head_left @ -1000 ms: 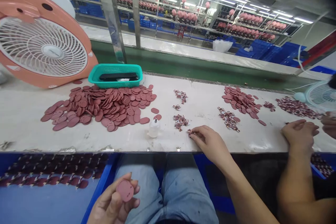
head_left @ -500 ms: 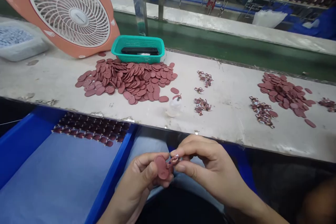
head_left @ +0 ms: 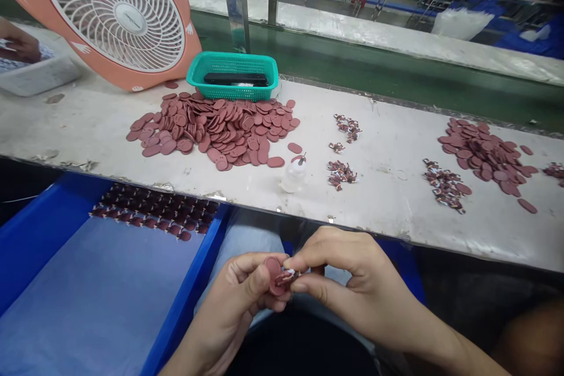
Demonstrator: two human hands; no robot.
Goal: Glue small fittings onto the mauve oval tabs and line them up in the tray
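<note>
Between thumb and fingers, my left hand (head_left: pixel 247 291) pinches a flat reddish-brown oval disc (head_left: pixel 273 270). My right hand (head_left: pixel 339 276) has its thumb and index finger closed on a small brown figure with white bits (head_left: pixel 287 277), held against the face of the disc. Both hands are in front of the table edge, above my lap. On the table beyond them stands a small clear bottle (head_left: pixel 294 176) with a thin dark tip. Small brown figures (head_left: pixel 341 174) lie in loose clusters to its right. How the figure meets the disc is partly hidden by fingers.
A big heap of oval discs (head_left: pixel 220 129) lies before a green basket (head_left: pixel 194 79). An orange fan (head_left: pixel 191 41) stands left; behind it another person's hand (head_left: pixel 20 41) reaches into a white tub (head_left: pixel 44 79). Rows of finished-looking pieces (head_left: pixel 154 211) line a blue bin (head_left: pixel 176 299).
My right hand has brought the figure leftward onto the disc's face. The other person's hand has appeared at the tub. The view has shifted slightly.
</note>
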